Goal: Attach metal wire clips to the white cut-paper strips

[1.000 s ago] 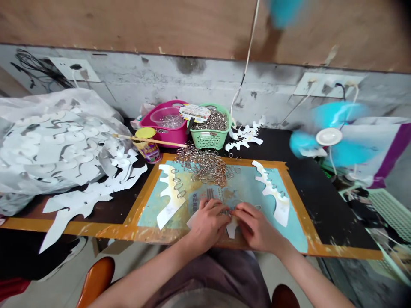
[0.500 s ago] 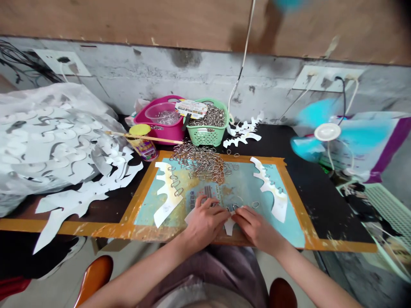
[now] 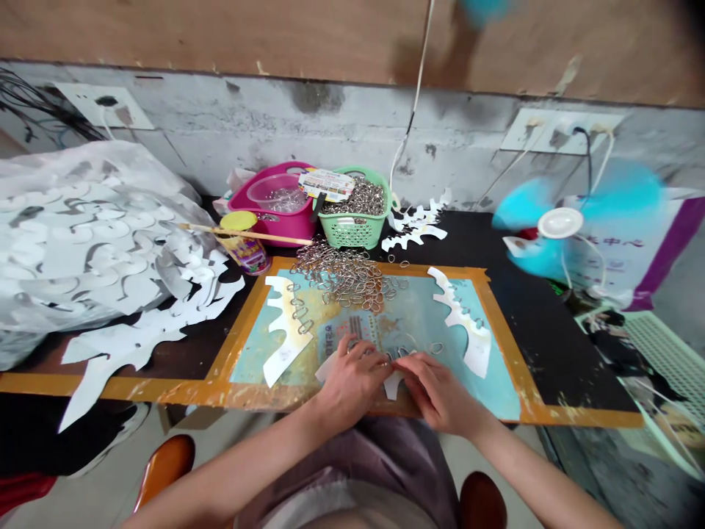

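A white scalloped strip [image 3: 391, 386] lies at the table's front edge, mostly covered by my hands. My left hand [image 3: 352, 378] rests over it, fingers curled and pressing it down. My right hand [image 3: 443, 389] is closed at the strip's upper edge, its fingertips meeting those of my left hand. Small metal rings show just above the fingertips, and one loose ring [image 3: 436, 347] lies beyond my right hand. Similar strips with rings along one edge lie to the left [image 3: 283, 356] and right [image 3: 476, 351]. A pile of metal rings [image 3: 346, 275] spreads out ahead.
Behind the pile stand a pink basket [image 3: 283, 229] and a green basket [image 3: 355, 233] of metal rings. A yellow-lidded tub [image 3: 250, 253] has a stick [image 3: 264, 236] across it. A plastic bag [image 3: 82, 257] of white cut-outs fills the left; a fan [image 3: 560, 222] spins at right.
My right hand's fingertips have shifted slightly left, closer to my left hand's. The left hand stays nearly in place on the white strip. The view has tilted a little.
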### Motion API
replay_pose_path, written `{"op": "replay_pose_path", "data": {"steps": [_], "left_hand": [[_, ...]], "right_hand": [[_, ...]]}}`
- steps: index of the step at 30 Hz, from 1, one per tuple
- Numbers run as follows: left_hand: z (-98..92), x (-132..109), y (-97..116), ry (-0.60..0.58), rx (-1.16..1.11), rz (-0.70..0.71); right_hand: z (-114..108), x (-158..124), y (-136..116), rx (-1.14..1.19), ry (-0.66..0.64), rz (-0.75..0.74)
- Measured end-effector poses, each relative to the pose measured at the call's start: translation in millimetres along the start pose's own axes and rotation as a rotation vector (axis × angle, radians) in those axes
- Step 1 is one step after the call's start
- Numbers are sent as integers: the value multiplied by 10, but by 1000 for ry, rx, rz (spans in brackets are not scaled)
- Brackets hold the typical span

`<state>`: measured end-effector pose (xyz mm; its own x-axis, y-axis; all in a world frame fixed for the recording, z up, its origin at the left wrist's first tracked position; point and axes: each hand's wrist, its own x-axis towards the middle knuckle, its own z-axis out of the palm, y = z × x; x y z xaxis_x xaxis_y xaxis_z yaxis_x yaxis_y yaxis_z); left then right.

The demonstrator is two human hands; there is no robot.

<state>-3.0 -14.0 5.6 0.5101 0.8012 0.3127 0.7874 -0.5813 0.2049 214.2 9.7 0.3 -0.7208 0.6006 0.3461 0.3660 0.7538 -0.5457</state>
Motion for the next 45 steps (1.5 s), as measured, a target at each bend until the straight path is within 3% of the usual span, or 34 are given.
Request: {"op": "replay_pose_path", "data": {"steps": [3, 12, 22, 26, 30, 35, 38, 45], "left_hand": [[-4, -2, 18, -7, 7, 5], [-262, 172, -85, -128, -223, -24], [-250, 511, -231, -337, -144, 85], [-194, 462, -211, -296, -110, 170], [-152, 257, -159, -191, 9, 212], [-277, 90, -165, -148, -64, 223], [-311, 159, -266, -115, -135, 197], [-137, 397, -441, -146, -267, 430]], "right_hand": [[18, -17, 13, -20, 43, -9], [42, 44, -21, -94, -30, 19], [0, 18, -61, -20, -74, 71], [-24, 14, -94, -1, -87, 109], [-35, 32, -96, -12, -86, 72], [-58, 56, -90, -28, -111, -16], [-64, 53, -88, -36, -119, -20], [-53, 54, -85, -69, -143, -26]]}}
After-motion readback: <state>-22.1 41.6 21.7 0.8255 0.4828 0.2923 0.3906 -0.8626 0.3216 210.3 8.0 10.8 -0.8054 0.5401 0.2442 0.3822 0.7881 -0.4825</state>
